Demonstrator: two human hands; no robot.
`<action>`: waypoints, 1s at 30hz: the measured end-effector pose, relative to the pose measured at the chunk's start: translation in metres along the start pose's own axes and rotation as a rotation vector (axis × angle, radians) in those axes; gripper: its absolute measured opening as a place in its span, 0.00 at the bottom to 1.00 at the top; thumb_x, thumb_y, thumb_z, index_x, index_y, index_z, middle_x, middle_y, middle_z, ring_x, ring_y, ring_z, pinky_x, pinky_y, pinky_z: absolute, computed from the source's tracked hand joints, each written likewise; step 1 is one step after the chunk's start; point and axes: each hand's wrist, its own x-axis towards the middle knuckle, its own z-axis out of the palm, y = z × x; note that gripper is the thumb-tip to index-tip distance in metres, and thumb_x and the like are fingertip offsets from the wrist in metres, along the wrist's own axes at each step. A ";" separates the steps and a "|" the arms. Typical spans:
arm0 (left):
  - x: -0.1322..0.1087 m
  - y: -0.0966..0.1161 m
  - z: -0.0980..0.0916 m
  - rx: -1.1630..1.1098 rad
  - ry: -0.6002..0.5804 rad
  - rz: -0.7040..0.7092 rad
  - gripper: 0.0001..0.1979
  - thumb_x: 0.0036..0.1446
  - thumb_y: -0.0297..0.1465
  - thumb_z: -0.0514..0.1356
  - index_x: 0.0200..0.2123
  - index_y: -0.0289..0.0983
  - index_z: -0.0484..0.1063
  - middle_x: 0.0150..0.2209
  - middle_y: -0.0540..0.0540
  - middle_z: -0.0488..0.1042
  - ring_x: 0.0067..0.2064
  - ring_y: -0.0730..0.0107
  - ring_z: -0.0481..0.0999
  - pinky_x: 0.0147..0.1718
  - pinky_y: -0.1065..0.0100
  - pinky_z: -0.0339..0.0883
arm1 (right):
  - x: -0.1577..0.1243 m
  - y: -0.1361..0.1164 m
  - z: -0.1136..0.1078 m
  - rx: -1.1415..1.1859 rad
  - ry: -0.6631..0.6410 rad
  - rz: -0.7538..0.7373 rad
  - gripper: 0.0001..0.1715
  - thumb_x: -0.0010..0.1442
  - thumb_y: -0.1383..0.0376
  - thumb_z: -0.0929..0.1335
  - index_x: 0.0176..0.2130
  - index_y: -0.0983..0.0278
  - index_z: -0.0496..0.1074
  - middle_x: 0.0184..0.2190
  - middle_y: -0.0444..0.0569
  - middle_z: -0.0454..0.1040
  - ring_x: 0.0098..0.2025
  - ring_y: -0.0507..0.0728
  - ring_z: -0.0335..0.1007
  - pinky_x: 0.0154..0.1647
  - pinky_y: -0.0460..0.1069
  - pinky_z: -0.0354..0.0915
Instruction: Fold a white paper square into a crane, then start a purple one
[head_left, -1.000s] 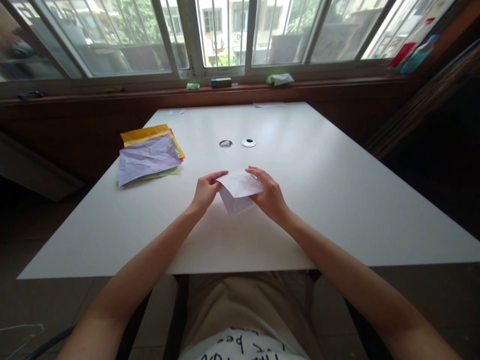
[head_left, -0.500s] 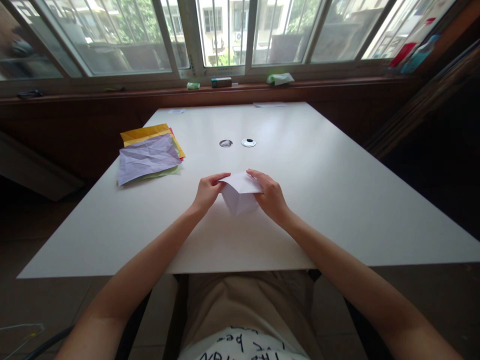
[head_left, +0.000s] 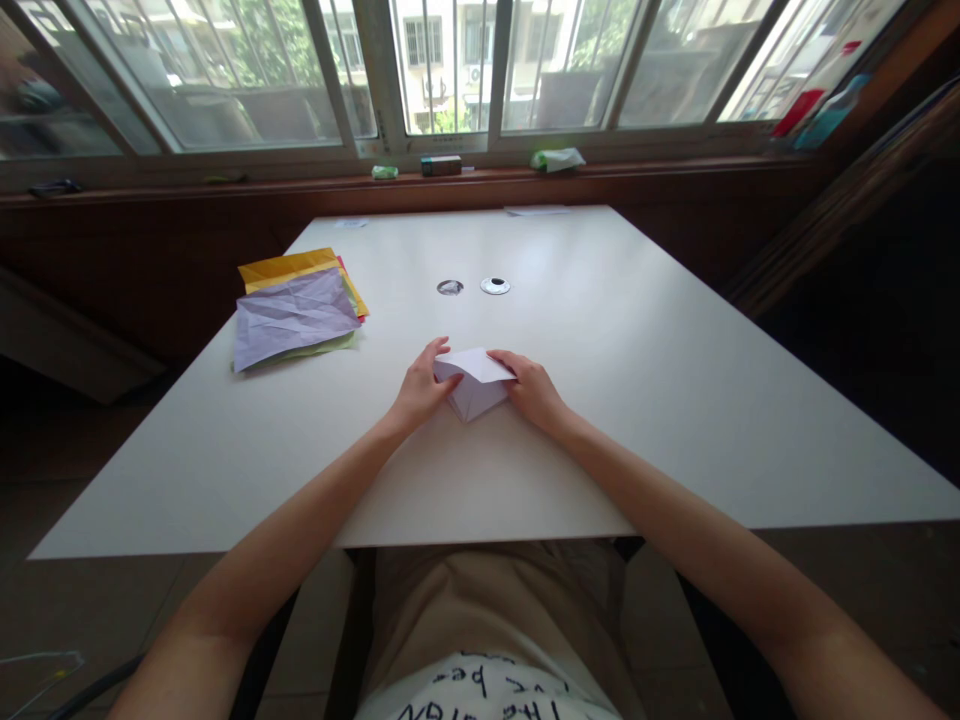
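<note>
A folded sheet of white paper is held between my two hands, just over the white table. Its upper flap stands away from a pointed lower part that faces me. My left hand grips the left side, with the thumb on the paper's near face and the fingers raised behind its edge. On the right side, my right hand pinches the paper, its fingers lying along the top edge. The right thumb is mostly hidden by the paper.
To the left lies a stack of coloured paper, with a creased lilac sheet over a yellow sheet. Beyond my hands are a round hole and a round metal cover. Small items, including a green-and-white packet, line the window sill.
The paper's near point has lifted slightly and its lower folds show more clearly. My left thumb has come round onto the near face, and the left fingers have risen.
</note>
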 end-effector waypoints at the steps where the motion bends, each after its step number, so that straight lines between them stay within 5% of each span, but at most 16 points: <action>1: -0.001 -0.001 0.000 0.095 0.028 0.064 0.30 0.46 0.28 0.61 0.53 0.34 0.58 0.52 0.37 0.65 0.48 0.59 0.68 0.45 0.58 0.65 | 0.001 0.002 0.000 0.012 -0.011 0.012 0.31 0.44 0.80 0.59 0.47 0.66 0.69 0.47 0.52 0.72 0.48 0.59 0.68 0.50 0.54 0.63; 5: -0.002 -0.001 0.002 0.398 0.063 0.286 0.26 0.45 0.22 0.59 0.50 0.33 0.60 0.51 0.38 0.66 0.54 0.59 0.63 0.53 0.56 0.57 | 0.002 0.005 0.000 0.043 -0.014 0.030 0.35 0.40 0.82 0.57 0.47 0.65 0.69 0.46 0.51 0.73 0.47 0.57 0.68 0.50 0.52 0.63; 10: -0.004 0.000 0.000 0.504 0.042 0.341 0.24 0.46 0.22 0.58 0.49 0.34 0.60 0.49 0.40 0.66 0.53 0.61 0.63 0.53 0.59 0.57 | 0.003 0.003 0.001 -0.009 -0.024 0.008 0.33 0.41 0.81 0.58 0.46 0.64 0.70 0.46 0.50 0.72 0.48 0.57 0.67 0.51 0.53 0.62; 17: -0.006 0.006 -0.007 0.686 0.164 0.052 0.15 0.44 0.28 0.60 0.38 0.36 0.64 0.38 0.43 0.69 0.41 0.61 0.68 0.38 0.64 0.64 | 0.005 0.009 0.002 -0.072 -0.072 -0.106 0.32 0.42 0.80 0.60 0.46 0.65 0.69 0.46 0.52 0.72 0.50 0.58 0.65 0.52 0.55 0.61; 22: -0.002 0.006 -0.012 0.692 0.138 -0.161 0.11 0.45 0.32 0.59 0.34 0.38 0.61 0.30 0.48 0.70 0.31 0.66 0.70 0.26 0.69 0.58 | 0.002 0.012 0.001 -0.083 -0.067 -0.170 0.35 0.39 0.81 0.60 0.47 0.64 0.69 0.49 0.52 0.70 0.53 0.59 0.62 0.53 0.56 0.60; 26: 0.002 0.007 -0.013 0.682 0.167 -0.152 0.13 0.45 0.37 0.60 0.31 0.39 0.61 0.26 0.48 0.69 0.29 0.65 0.69 0.23 0.70 0.53 | -0.001 0.013 -0.002 -0.061 -0.074 -0.213 0.40 0.38 0.82 0.59 0.51 0.63 0.65 0.51 0.51 0.68 0.54 0.58 0.62 0.53 0.54 0.60; 30: 0.001 0.011 -0.011 0.679 0.210 -0.064 0.11 0.46 0.37 0.61 0.27 0.38 0.61 0.22 0.51 0.67 0.25 0.69 0.67 0.22 0.71 0.50 | 0.000 0.014 -0.007 -0.080 -0.084 -0.139 0.32 0.44 0.79 0.62 0.49 0.62 0.67 0.48 0.50 0.71 0.49 0.58 0.67 0.49 0.53 0.64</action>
